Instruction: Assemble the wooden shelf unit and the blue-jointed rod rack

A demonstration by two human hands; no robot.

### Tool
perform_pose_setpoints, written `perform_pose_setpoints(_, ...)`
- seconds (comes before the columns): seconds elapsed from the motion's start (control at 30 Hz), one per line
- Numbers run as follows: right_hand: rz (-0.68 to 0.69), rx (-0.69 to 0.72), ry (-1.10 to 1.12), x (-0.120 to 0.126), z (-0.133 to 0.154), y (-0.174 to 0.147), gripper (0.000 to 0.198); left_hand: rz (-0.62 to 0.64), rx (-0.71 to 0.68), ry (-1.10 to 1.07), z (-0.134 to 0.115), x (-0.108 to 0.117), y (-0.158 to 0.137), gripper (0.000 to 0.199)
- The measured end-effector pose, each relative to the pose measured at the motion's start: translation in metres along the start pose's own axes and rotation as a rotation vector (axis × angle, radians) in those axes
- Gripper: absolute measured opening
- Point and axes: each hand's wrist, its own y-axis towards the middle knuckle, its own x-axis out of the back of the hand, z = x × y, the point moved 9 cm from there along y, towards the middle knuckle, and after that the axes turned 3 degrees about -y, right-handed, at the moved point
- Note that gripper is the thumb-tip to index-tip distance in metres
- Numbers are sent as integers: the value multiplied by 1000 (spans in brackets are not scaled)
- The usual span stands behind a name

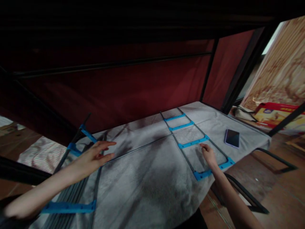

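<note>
Dark red panels (143, 82) stand behind a surface covered with grey cloth (143, 197); above them, the head view is almost black and hard to make out. On the cloth, at right, lies a ladder-like frame (193, 142) of grey tubes with blue crossbars. Over it is the right hand (208, 154), fingers curled together; I cannot tell whether they pinch something. The left hand (98, 156) keeps its fingers apart, near a second frame (69, 208). Its forearm hides part of this frame and of a tube bundle (73, 190), which the lower edge cuts off. Between both frames lies a thin rod (143, 147). Farther right are a smartphone (232, 138) and a red-yellow box (276, 116), whose printing is too blurred to read.
</note>
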Motion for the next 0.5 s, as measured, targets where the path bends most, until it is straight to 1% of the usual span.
perform_pose_setpoints(0.07, -49, 6, -104, 18, -9, 20, 45, 145, -92, 106, -7, -60, 31, 40)
perform_pose_setpoints(0.1, -62, 11, -158, 23, -13, 29, 46, 198, -135, 171, -5, -88, 46, 40)
perform_pose_setpoints(0.13, -70, 16, -212, 27, -15, 37, 46, 219, -182, 226, 0, -114, 61, 40)
perform_pose_setpoints(0.2, -67, 25, -320, 31, -18, 52, 45, 274, -238, 348, 19, -165, 87, 43)
perform_pose_setpoints(0.27, -44, 24, -426, 32, -22, 63, 44, 306, -253, 479, 41, -209, 109, 46)
perform_pose_setpoints(0.37, 15, -4, -570, 30, -29, 74, 42, 310, -218, 526, 70, -256, 128, 48)
perform_pose_setpoints(0.43, 59, -28, -645, 29, -34, 77, 40, 307, -180, 550, 86, -276, 132, 49)
perform_pose_setpoints(0.5, 97, -51, -698, 29, -37, 81, 38, 304, -146, 578, 100, -288, 133, 51)
